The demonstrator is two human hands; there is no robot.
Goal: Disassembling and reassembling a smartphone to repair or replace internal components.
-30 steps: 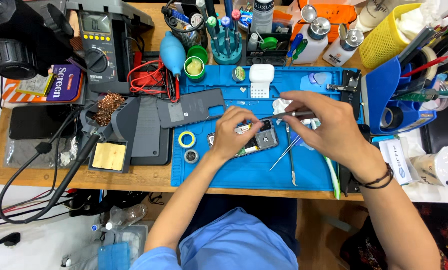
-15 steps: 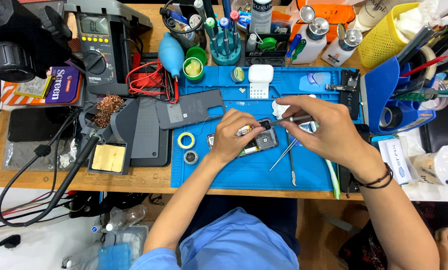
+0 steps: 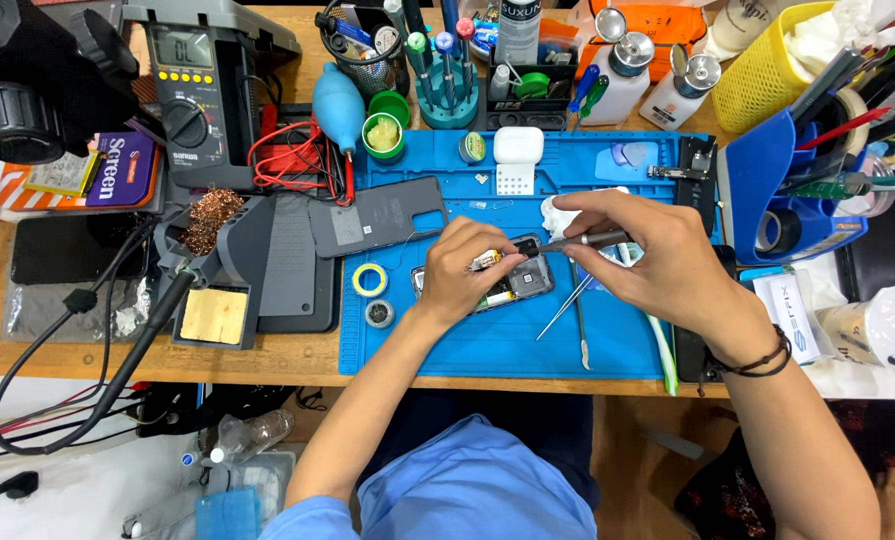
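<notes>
An opened smartphone (image 3: pixel 523 280) lies on the blue repair mat (image 3: pixel 467 345), its inner parts showing. My left hand (image 3: pixel 467 270) rests on the phone and pins it down with bent fingers. My right hand (image 3: pixel 657 255) grips a slim grey screwdriver (image 3: pixel 585 239) held nearly level, its tip pointing left onto the phone's upper edge. A white wad of tissue (image 3: pixel 559 212) sits just behind the tool. Metal tweezers (image 3: pixel 565 307) lie on the mat below my right hand.
The phone's grey back cover (image 3: pixel 377 215), a yellow tape roll (image 3: pixel 370 279), a soldering stand (image 3: pixel 229 280) with its iron, a multimeter (image 3: pixel 189 90), a blue air blower (image 3: pixel 338 100), a screwdriver rack (image 3: pixel 447 70), liquid dispenser bottles (image 3: pixel 622 70) and blue bins (image 3: pixel 777 190) crowd the bench.
My right hand has shifted slightly, bringing the screwdriver flatter and its tip onto the phone's top edge. My left hand has stayed on the phone.
</notes>
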